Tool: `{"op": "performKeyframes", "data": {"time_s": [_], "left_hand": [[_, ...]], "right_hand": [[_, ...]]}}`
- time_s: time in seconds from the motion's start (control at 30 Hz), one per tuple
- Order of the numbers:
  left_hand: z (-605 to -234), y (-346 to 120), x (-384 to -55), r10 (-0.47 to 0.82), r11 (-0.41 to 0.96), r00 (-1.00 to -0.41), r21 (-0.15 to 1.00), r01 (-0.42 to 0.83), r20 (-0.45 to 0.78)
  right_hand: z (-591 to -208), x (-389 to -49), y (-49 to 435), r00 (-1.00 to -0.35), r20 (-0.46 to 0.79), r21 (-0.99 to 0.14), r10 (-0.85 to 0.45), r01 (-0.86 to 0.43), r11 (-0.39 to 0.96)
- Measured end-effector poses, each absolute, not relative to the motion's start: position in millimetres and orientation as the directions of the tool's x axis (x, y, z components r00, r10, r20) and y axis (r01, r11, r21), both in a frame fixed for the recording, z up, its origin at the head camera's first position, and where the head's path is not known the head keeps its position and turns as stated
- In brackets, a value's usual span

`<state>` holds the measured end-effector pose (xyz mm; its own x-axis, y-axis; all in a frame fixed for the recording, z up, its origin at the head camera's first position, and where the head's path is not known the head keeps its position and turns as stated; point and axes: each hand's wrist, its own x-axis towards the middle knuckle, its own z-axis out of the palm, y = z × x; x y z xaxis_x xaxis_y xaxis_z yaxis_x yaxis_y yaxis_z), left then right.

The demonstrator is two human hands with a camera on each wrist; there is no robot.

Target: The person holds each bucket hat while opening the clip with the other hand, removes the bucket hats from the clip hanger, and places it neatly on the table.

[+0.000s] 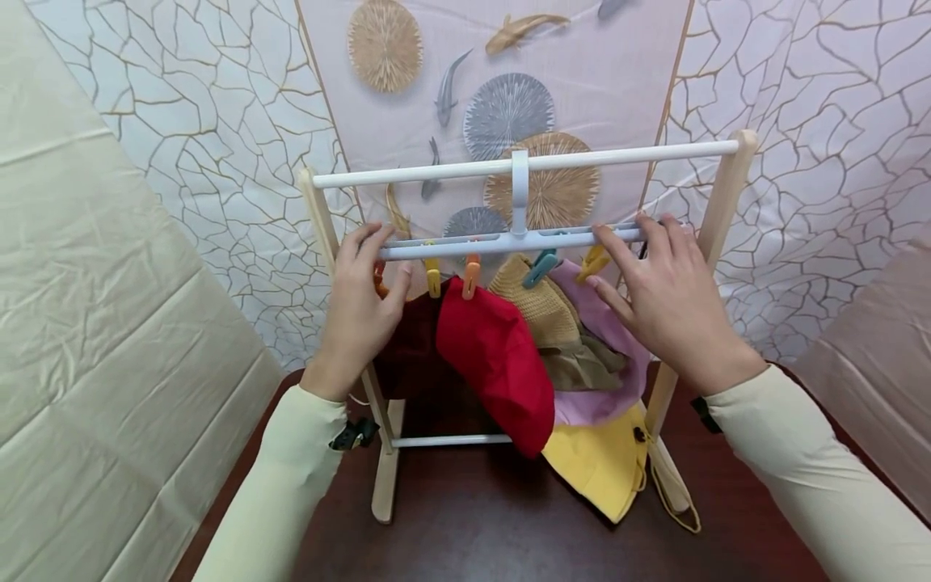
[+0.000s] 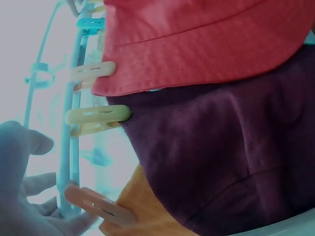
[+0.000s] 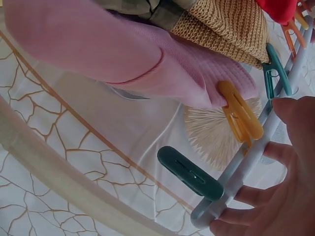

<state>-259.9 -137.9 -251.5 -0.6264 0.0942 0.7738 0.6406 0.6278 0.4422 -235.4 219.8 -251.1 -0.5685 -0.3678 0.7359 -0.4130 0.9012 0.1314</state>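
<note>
A pale blue hanger (image 1: pixel 494 242) lies across the centre of the head view, its hook (image 1: pixel 520 198) over the white top rod (image 1: pixel 422 173) of a wooden rack (image 1: pixel 726 194). The two hands are well apart, one clasped on each end of the bar: the left hand (image 1: pixel 360 303) at centre left, thumb below the bar, and the right hand (image 1: pixel 672 303) at centre right, thumb tip beside a yellow peg (image 1: pixel 593 263).

That peg pins a pink hat (image 1: pixel 592 408); a teal peg (image 1: pixel 540 269) next to it holds a tan woven hat (image 1: pixel 541 303). Left of the hook, an orange peg (image 1: pixel 471 276) grips a red hat (image 1: pixel 498 364), which hangs to the lower middle.

In the left wrist view, a pale yellow peg (image 2: pixel 98 114) holds a dark purple hat (image 2: pixel 211 142) (it fills the lower right), while another peg, reddish orange (image 2: pixel 98 202), sits by the left fingers on orange cloth (image 2: pixel 147 201). A dark green peg (image 3: pixel 189 172) is near the bar's end at lower centre in the right wrist view.

A bright yellow hat (image 1: pixel 600 465), with a cord (image 1: pixel 665 485), shows at lower right in the head view, above the dark red counter (image 1: pixel 509 533).
</note>
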Motion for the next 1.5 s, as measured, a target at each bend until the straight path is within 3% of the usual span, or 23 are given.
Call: {"op": "performKeyframes", "data": {"time_s": [0.17, 0.43, 0.63, 0.8, 0.87, 1.23, 1.37, 1.5], "left_hand": [[-245, -143, -258, 0.028, 0.473, -0.689, 0.598, 0.648, 0.724], [-242, -144, -260, 0.039, 0.28, -0.823, 0.784, 0.554, 0.567], [-253, -132, -261, 0.032, 0.19, -0.83, 0.812, 0.552, 0.557], [-259, -126, -259, 0.017, 0.123, -0.831, 0.824, 0.554, 0.556], [-260, -127, -257, 0.009, 0.096, -0.83, 0.826, 0.556, 0.558], [-258, -126, -243, 0.03, 0.004, -0.855, 0.855, 0.519, 0.519], [-263, -125, -241, 0.078, 0.006, -0.861, 0.864, 0.504, 0.502], [-271, -128, -239, 0.147, 0.136, -0.863, 0.855, 0.501, 0.483]], "right_hand": [[-251, -237, 222, -0.597, 0.728, 0.09, -0.337, -0.403, 0.911], [-250, -233, 214, -0.642, 0.698, 0.083, -0.317, -0.367, 0.926], [-258, -226, 177, -0.595, 0.692, 0.127, -0.409, -0.457, 0.88], [-266, -223, 145, -0.61, 0.652, 0.156, -0.449, -0.472, 0.868], [-266, -224, 140, -0.625, 0.642, 0.16, -0.444, -0.457, 0.875], [-263, -235, 142, -0.57, 0.691, 0.176, -0.446, -0.465, 0.868], [-261, -233, 147, -0.593, 0.679, 0.155, -0.434, -0.462, 0.873], [-258, -232, 152, -0.611, 0.667, 0.149, -0.426, -0.451, 0.88]]}}
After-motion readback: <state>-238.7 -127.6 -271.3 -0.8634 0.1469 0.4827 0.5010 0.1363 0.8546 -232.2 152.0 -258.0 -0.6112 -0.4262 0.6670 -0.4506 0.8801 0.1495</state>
